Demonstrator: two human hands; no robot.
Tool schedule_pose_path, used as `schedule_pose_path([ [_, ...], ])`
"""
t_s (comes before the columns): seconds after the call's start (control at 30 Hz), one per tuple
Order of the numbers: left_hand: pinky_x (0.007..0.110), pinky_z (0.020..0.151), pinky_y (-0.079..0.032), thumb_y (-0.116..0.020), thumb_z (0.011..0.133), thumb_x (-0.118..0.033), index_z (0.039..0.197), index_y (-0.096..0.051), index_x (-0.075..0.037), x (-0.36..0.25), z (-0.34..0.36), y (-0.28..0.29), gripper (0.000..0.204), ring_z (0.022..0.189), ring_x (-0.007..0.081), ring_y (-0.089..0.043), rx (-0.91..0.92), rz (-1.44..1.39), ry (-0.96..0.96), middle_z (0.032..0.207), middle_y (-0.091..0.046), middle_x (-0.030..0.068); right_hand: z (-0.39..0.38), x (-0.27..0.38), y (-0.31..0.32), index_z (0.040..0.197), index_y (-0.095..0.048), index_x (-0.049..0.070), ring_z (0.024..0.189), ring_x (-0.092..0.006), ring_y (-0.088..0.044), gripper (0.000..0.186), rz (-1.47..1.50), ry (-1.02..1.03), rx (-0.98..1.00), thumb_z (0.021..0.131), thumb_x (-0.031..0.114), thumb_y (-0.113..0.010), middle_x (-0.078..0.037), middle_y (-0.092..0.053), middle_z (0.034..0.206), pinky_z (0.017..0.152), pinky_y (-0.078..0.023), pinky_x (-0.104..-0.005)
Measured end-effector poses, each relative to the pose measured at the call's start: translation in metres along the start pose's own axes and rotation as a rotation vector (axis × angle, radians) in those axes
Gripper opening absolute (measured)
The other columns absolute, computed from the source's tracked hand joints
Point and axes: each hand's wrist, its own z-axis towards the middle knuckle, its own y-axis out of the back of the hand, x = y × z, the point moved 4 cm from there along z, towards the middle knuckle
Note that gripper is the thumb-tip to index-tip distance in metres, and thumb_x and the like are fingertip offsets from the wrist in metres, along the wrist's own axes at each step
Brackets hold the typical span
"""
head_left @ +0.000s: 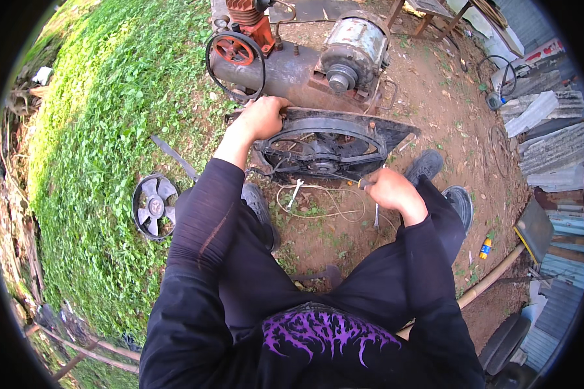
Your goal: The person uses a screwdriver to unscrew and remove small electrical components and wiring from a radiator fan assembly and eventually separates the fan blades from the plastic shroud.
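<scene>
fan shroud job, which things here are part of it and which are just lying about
In use: fan shroud, gripped by left hand; screwdriver in right hand.

Lying about: loose fan on grass, compressor, wrench, white cord, small bottle.

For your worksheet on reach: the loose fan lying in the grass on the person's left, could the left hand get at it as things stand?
Probably not at once. The left hand grips the top edge of the fan shroud, while the loose fan lies apart beside the left leg. Nothing blocks the way; the hand would have to let go first.

Compressor [292, 65] crowds behind fan shroud [334, 139]; bare dirt [435, 97] open to its right.
</scene>
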Motion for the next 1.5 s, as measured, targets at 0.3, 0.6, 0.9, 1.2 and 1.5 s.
schedule_pose_path([
  [0.3, 0.046, 0.099, -0.052, -0.076, 0.088, -0.044, 0.124, -0.069, 0.0, -0.035, 0.009, -0.009, 0.057, 0.115, 0.0388, -0.067, 0.033, 0.052, 0.003, 0.119, -0.071, 0.0234, 0.083, -0.069, -0.197, 0.116, -0.074, 0.005, 0.113, -0.0382, -0.068, 0.039, 0.128, 0.037, 0.289, 0.099, 0.038, -0.062, -0.019, -0.073, 0.119, 0.098, -0.051, -0.0483],
  [0.6, 0.053, 0.091, -0.051, -0.063, 0.099, -0.044, 0.114, -0.069, -0.001, -0.041, 0.021, -0.02, 0.046, 0.106, 0.044, -0.068, 0.084, 0.098, 0.007, 0.104, -0.072, 0.027, 0.093, -0.103, -0.263, 0.121, -0.068, 0.004, 0.114, -0.039, -0.067, 0.03, -0.003, -0.133, 0.04, 0.096, 0.019, -0.06, -0.02, -0.072, 0.119, 0.1, -0.051, -0.048],
  [0.9, 0.051, 0.091, -0.052, -0.069, 0.096, -0.039, 0.115, -0.069, -0.001, -0.026, 0.012, -0.009, 0.042, 0.104, 0.0425, -0.068, 0.003, -0.052, 0.003, 0.103, -0.072, 0.0247, 0.155, -0.046, -0.289, 0.111, -0.074, 0.004, 0.108, -0.04, -0.069, 0.026, 0.297, -0.117, 0.027, 0.089, 0.013, -0.061, -0.024, -0.073, 0.11, 0.096, -0.054, -0.0454],
  [1.2, 0.044, 0.088, -0.053, -0.072, 0.09, -0.009, 0.11, -0.072, -0.001, 0.012, -0.017, 0.023, 0.022, 0.098, 0.0373, -0.069, 0.052, -0.204, 0.03, 0.102, -0.071, 0.0201, 0.235, 0.018, -0.375, 0.117, -0.072, 0.0, 0.118, -0.0409, -0.066, 0.041, 0.259, -0.231, 0.215, 0.099, 0.035, -0.061, -0.027, -0.07, 0.122, 0.1, -0.053, -0.0499],
  [1.5, 0.049, 0.086, -0.051, -0.071, 0.087, -0.004, 0.109, -0.069, 0.002, 0.01, -0.028, 0.02, 0.023, 0.1, 0.0442, -0.065, 0.152, -0.298, -0.042, 0.099, -0.068, 0.0222, 0.234, 0.029, -0.395, 0.111, -0.069, -0.008, 0.107, -0.0433, -0.069, 0.036, 0.384, -0.425, -0.005, 0.095, 0.023, -0.058, -0.032, -0.07, 0.114, 0.096, -0.055, -0.0507],
])
